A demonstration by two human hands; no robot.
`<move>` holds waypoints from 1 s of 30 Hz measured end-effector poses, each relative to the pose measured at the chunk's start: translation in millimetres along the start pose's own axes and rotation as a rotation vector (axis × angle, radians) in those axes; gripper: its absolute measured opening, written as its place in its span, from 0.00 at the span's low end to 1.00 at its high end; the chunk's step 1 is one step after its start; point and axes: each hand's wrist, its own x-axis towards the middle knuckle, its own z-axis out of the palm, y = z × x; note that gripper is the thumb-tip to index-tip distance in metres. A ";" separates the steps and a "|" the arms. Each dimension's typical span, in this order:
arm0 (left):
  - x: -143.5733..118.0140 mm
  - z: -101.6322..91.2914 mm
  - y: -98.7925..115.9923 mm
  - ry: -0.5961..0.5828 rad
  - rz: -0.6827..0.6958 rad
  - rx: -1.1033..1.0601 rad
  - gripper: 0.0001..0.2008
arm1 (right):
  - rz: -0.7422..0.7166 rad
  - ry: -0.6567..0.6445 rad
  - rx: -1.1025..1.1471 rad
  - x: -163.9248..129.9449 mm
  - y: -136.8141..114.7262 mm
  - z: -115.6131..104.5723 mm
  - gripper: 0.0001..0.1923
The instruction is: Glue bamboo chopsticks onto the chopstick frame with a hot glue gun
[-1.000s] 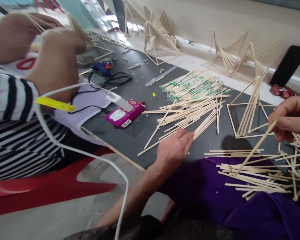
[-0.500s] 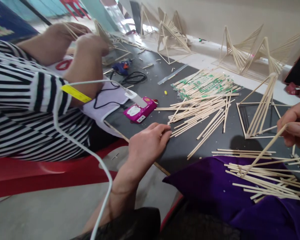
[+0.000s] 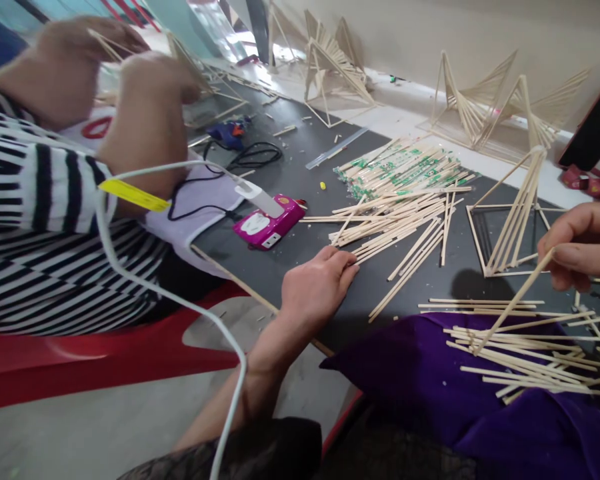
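So the left hand (image 3: 317, 287) lies flat on the dark board (image 3: 300, 180), fingers (image 3: 347, 267) pressed together and stretched toward 2 o'clock, with the tips right at the near end of the loose pile of wooden sticks (image 3: 395, 223); it looks like they're touching a stick end but I can't tell for sure. The right hand (image 3: 583, 247) is over at the 3 o'clock edge of the view, thumb and forefinger pinching the top end of a single stick (image 3: 513, 303) that slants down toward 8 o'clock, its lower tip landing on a fan of glued sticks (image 3: 525, 353) spread across the purple cloth (image 3: 420, 387) on the lap. At 12 o'clock from the pile there's a bundle of sticks in green-printed wrappers (image 3: 405, 167), and at 3 o'clock from the pile stands a square-based stick frame (image 3: 513, 220). A pink power bank (image 3: 267, 223) with a white cable (image 3: 170, 300) plugged in sits at 9 o'clock from the pile, and a blue glue gun (image 3: 227, 130) is farther back toward 11. Another person in a striped sleeve (image 3: 45, 193) works at 10 o'clock, both hands up on sticks. Finished stick models (image 3: 485, 103) line the wall at 1 o'clock.
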 end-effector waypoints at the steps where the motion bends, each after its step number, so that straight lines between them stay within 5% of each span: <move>1: 0.7 0.2 0.7 0.000 0.014 0.013 0.16 | 0.000 -0.040 0.006 0.7 -0.9 1.0 0.06; 8: 5.0 -1.1 0.3 0.016 0.070 0.136 0.18 | 0.076 -0.118 0.174 13.1 -12.2 26.8 0.07; 16: 10.4 -1.1 -9.6 0.013 0.162 0.159 0.19 | 0.169 -0.035 0.340 23.5 -17.5 58.7 0.06; 23: 12.5 4.2 -10.2 0.077 0.198 0.143 0.20 | 0.023 0.168 0.250 23.0 -9.3 56.4 0.06; 30: 10.0 1.6 -9.9 0.042 0.218 0.066 0.20 | -0.022 0.227 0.228 31.6 -10.7 66.0 0.04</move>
